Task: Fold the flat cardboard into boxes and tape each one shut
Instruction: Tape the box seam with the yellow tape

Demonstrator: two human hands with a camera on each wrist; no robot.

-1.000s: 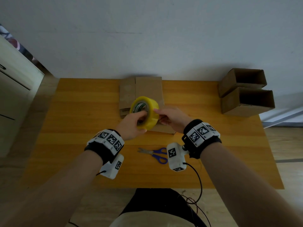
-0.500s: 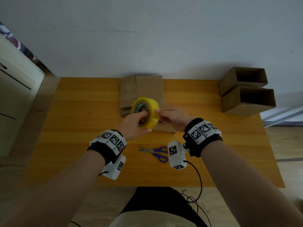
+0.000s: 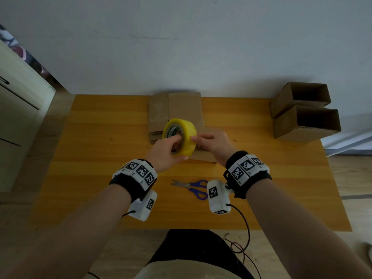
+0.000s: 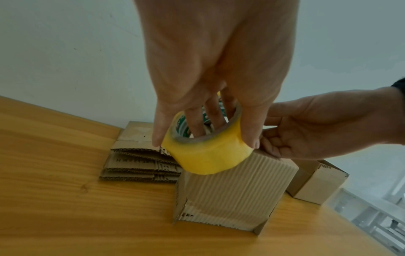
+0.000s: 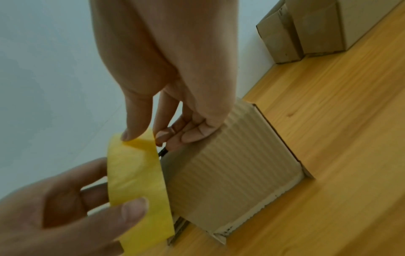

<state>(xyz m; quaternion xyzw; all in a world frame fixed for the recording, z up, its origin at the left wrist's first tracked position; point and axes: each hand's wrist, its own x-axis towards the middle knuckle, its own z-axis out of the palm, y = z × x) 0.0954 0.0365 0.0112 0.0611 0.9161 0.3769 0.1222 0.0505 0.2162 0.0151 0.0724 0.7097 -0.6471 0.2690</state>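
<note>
Yellow tape roll (image 3: 179, 137) sits much as it did a second ago, lifted just above the box (image 4: 232, 187) on the bench (image 3: 100, 150). My left hand (image 3: 164, 154) grips it, fingers through the core. My right hand (image 3: 213, 144) pinches the roll's outer edge, fingers resting on the ribbed brown box. Flat cardboard (image 3: 175, 109) lies behind; scissors (image 3: 191, 187) lie nearer me.
</note>
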